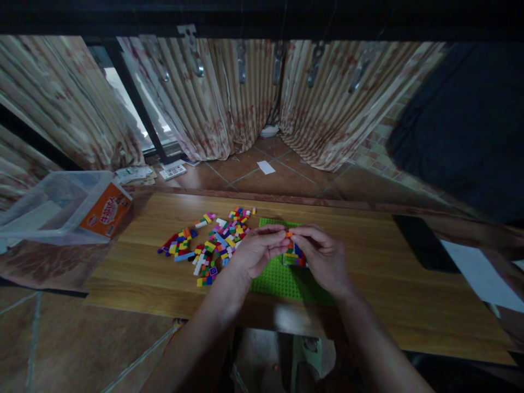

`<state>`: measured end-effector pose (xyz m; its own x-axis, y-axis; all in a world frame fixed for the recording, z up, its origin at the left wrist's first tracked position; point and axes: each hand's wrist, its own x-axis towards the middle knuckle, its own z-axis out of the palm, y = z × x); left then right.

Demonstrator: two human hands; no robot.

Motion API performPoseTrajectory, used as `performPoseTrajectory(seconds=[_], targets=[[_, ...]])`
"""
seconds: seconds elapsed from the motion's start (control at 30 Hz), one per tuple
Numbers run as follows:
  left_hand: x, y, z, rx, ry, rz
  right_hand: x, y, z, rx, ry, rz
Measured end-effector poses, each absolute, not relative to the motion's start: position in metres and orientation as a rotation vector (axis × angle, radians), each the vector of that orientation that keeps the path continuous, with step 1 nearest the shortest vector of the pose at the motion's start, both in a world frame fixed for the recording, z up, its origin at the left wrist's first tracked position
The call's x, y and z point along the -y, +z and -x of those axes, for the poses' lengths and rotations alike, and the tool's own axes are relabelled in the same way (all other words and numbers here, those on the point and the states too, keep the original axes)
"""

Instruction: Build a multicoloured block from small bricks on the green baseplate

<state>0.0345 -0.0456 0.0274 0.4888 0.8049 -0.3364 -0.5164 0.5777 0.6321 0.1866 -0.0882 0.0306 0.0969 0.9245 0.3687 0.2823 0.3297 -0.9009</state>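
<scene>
A small orange toy brick [289, 234] is pinched between the fingertips of my left hand [261, 248] and my right hand [324, 257], which meet over a green studded baseplate [272, 281]. Just below the fingers, a low build of coloured bricks [291, 256] rests on the baseplate, with red, yellow and blue parts showing. My right hand and its shadow hide some of that build. To the left of my left hand lies a loose spread of many-coloured toy bricks [221, 240], some close to the wrist.
The wooden table [135, 262] runs across the view. A dark flat tablet-like object [426, 243] and white paper [483, 273] lie at its right. Left of it stands a clear plastic bin [61, 207] with an orange label. Patterned curtains [213, 103] hang behind.
</scene>
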Motion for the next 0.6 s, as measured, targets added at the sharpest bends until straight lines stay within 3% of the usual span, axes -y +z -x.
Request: performPoseTrajectory(seconds=[0.6], targets=[[0.049, 0.035, -0.038, -0.76, 0.92, -0.509, 0.09, 0.027, -0.189, 1.601, 0.538, 1.248]])
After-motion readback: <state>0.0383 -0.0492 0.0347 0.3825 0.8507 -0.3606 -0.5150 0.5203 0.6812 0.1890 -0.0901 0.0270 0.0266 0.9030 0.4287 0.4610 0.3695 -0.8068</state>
